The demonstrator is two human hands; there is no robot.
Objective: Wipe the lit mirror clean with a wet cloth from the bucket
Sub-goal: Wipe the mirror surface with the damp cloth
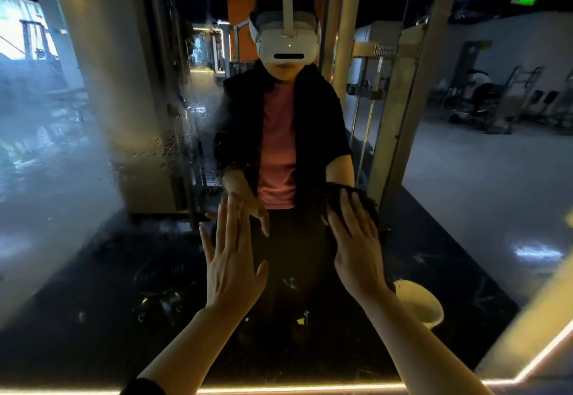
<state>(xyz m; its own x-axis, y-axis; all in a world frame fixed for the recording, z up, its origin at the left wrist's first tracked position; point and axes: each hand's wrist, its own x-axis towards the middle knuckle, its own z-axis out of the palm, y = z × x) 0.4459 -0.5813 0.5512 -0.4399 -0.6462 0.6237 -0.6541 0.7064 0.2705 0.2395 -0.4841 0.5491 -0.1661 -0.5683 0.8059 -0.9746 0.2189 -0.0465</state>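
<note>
My right hand point(353, 245) lay flat with straight fingers, pressing a dark, shaggy cloth point(362, 199) against the mirror point(93, 146). My left hand point(231, 258) was raised beside it, palm toward the glass, fingers spread and holding nothing. The glass looked smeared and beaded with water on its left part. A glowing strip point(310, 388) edged its bottom, and the pale round bucket point(418, 301) showed reflected at lower right.

**Single head view, close on the mirror**

Worn on the head, facing forward and slightly down, close to the mirror point(93, 146). Headset point(286, 44) reflected at 12 o'clock; lit lower edge point(294, 389) at 6 o'clock. No second view.
</note>
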